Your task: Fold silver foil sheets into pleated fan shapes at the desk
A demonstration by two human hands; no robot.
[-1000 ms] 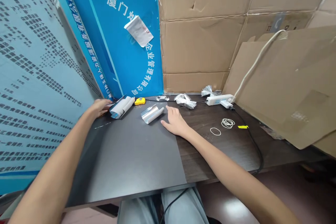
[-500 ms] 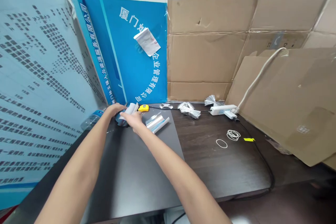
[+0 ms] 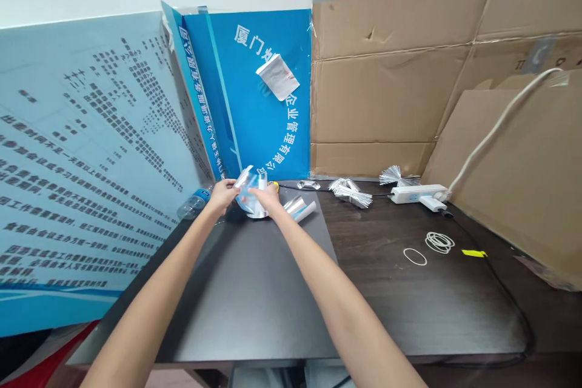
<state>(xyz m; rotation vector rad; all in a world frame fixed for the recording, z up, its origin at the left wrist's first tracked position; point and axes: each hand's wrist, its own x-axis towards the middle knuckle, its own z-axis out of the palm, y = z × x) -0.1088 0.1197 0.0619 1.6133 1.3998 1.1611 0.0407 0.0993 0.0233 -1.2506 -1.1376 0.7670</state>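
Observation:
At the far end of the dark table, my two hands hold a curled, shiny clear-and-silver plastic sheet (image 3: 257,211), possibly a bag, between them. My left hand (image 3: 222,196) pinches its left edge with closed fingers. On the opposite side, my right hand (image 3: 269,198) grips it, thumb across the front. Just right of my right hand lies a second rolled silver-and-blue plastic piece (image 3: 301,208). A yellow tape measure (image 3: 274,185) peeks out behind that hand. To the left of my left hand, a clear bottle with a blue label (image 3: 194,204) lies on its side.
Bundles of silver twist ties (image 3: 353,195) lie near a white power strip (image 3: 416,194) at the back. White rubber bands (image 3: 439,243) and a yellow tag (image 3: 473,253) are on the right. Blue boards (image 3: 268,127) and cardboard panels (image 3: 373,97) wall the table; a black cable (image 3: 511,303) trails right.
The plastic in my hands has been raised and spread wider, with my hands farther apart. The camera view has swung left, so everything appears shifted right.

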